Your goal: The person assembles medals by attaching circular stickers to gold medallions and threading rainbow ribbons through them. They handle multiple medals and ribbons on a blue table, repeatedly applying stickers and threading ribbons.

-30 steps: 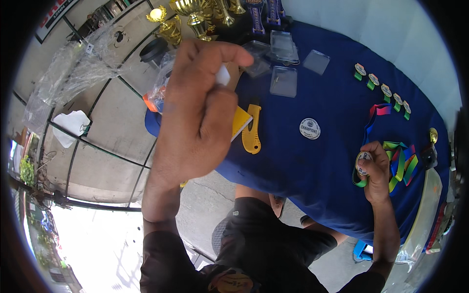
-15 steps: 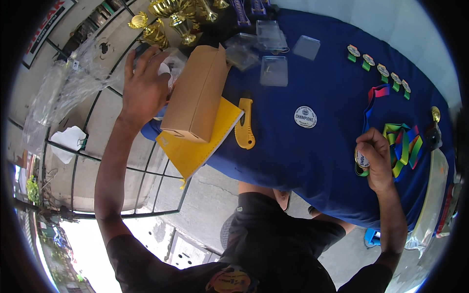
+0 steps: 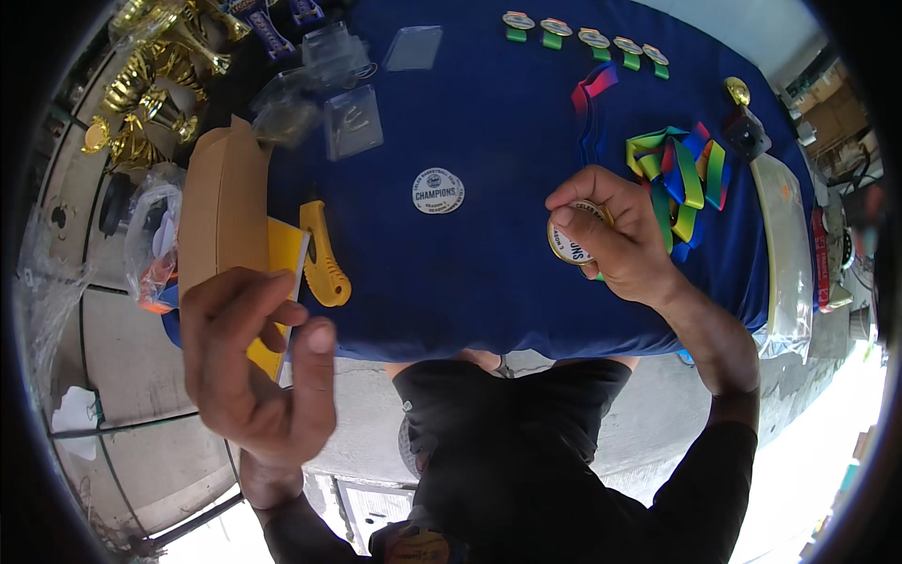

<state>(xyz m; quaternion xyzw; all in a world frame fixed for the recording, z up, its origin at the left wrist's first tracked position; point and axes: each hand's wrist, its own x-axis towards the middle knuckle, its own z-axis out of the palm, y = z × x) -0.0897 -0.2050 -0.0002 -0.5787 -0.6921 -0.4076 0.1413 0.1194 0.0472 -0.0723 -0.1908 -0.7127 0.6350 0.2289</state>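
In my right hand [image 3: 625, 240] is a round medal [image 3: 567, 246] with a gold rim and a white printed face, pinched between thumb and fingers. A bit of green ribbon shows below it. My left hand [image 3: 249, 367] is raised near the table's left front corner, fingers curled but apart from the thumb, with nothing visible between them. It partly covers a yellow notebook [image 3: 287, 246] and the lower end of a brown cardboard box [image 3: 214, 202]. A round white printed disc [image 3: 439, 192] lies flat on the blue cloth [image 3: 451, 291] between my hands.
A yellow box cutter [image 3: 325, 263] lies beside the notebook. Clear plastic cases [image 3: 354, 124] and gold trophies [image 3: 169, 117] are at the far left. Several medals [image 3: 595, 39] with green ribbon line the far side. Colourful ribbons [image 3: 684, 174] are heaped right of my right hand.
My left hand has come back from beyond the box toward me. The medal in my right hand has been lifted and its face shows more. The whole view has turned rightward.
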